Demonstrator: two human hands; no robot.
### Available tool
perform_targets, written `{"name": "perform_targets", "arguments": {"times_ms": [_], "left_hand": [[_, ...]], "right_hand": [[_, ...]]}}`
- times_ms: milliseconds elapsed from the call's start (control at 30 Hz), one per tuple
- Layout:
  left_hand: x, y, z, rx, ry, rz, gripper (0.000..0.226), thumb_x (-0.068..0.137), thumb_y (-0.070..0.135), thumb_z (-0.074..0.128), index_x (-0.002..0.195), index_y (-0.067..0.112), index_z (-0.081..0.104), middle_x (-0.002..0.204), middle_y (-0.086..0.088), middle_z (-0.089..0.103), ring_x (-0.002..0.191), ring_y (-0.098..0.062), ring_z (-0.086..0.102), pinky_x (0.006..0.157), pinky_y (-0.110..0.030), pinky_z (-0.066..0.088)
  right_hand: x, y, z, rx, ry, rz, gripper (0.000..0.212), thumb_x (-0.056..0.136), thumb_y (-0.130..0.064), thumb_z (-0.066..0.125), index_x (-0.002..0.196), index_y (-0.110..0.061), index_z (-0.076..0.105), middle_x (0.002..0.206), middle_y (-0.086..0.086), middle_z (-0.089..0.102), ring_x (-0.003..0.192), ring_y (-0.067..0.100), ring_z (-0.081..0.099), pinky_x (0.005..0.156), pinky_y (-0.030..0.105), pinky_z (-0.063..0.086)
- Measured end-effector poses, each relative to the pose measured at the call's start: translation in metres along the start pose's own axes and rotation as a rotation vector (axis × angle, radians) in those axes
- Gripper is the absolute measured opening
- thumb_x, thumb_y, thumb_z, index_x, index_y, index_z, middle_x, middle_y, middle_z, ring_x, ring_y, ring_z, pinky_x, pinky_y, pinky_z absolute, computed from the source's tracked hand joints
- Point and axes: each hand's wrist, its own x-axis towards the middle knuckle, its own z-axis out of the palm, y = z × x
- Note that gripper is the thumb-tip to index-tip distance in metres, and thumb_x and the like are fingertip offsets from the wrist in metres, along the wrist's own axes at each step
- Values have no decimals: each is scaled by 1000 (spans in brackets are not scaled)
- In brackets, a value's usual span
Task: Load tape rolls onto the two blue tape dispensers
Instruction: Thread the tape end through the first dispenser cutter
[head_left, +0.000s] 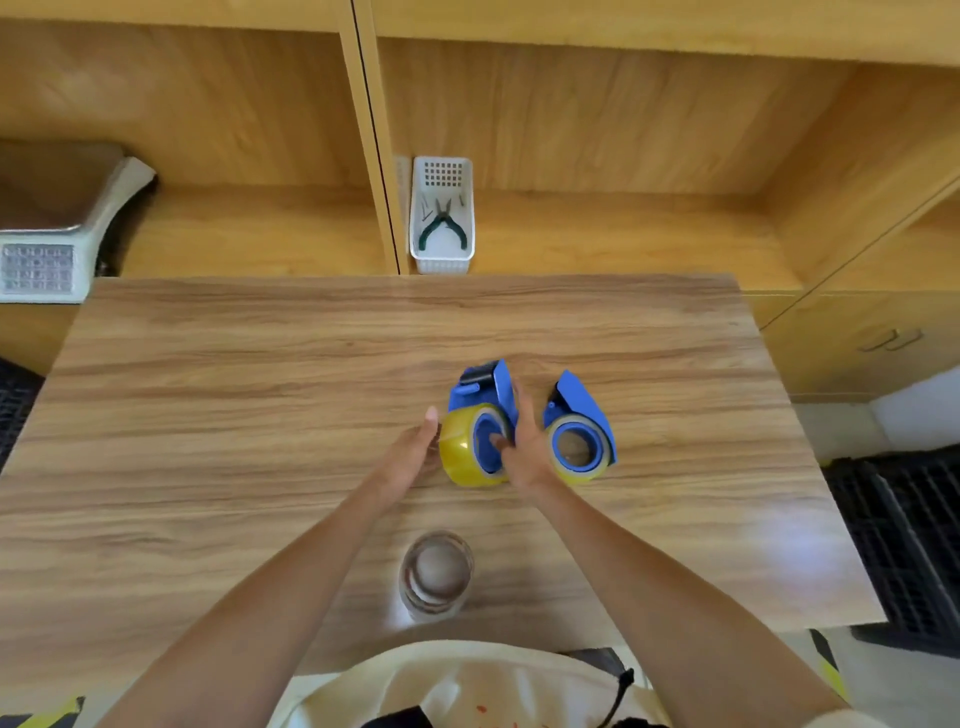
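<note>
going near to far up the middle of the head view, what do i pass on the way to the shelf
clear tape roll → yellow tape roll on the left blue dispenser → white basket holding pliers

Both bare forearms reach forward. The left hand (410, 452) is flat, fingers extended; the right hand (524, 447) is spread, thumb curled inward.
</note>
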Motion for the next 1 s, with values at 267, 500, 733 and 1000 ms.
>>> {"name": "perform_targets", "arguments": {"times_ms": [267, 500, 733, 1000], "left_hand": [[-7, 33, 34, -169, -372, 151, 55, 76, 42, 77, 122, 16, 64, 111, -6, 73, 103, -19, 67, 87, -30, 54], [-12, 48, 63, -69, -370, 154, 73, 61, 44, 87, 127, 28, 59, 130, 0, 62, 118, -16, 60, 106, -42, 43], [-18, 55, 76, -372, -533, 6, 75, 55, 31, 92, 125, 23, 65, 128, -8, 64, 118, -30, 58, 112, -51, 35], [-25, 62, 99, -259, -489, 101, 53, 59, 20, 84, 109, 14, 68, 104, -6, 73, 97, -22, 68, 86, -34, 54]], "right_hand": [[2, 7, -28, 396, 73, 124, 48, 91, 5, 56, 130, -15, 35, 109, -2, 53, 102, 19, 55, 84, 34, 51], [0, 11, -57, 650, 24, 185, 42, 90, 11, 56, 118, -14, 38, 91, 1, 60, 72, 14, 59, 48, 22, 51], [-10, 7, -96, 408, -93, 66, 46, 89, -6, 67, 126, -13, 41, 112, 9, 57, 94, 21, 58, 58, 7, 48], [0, 17, -129, 439, -192, 66, 29, 95, -13, 59, 121, -15, 47, 103, 3, 69, 86, 13, 68, 78, 27, 56]]}}
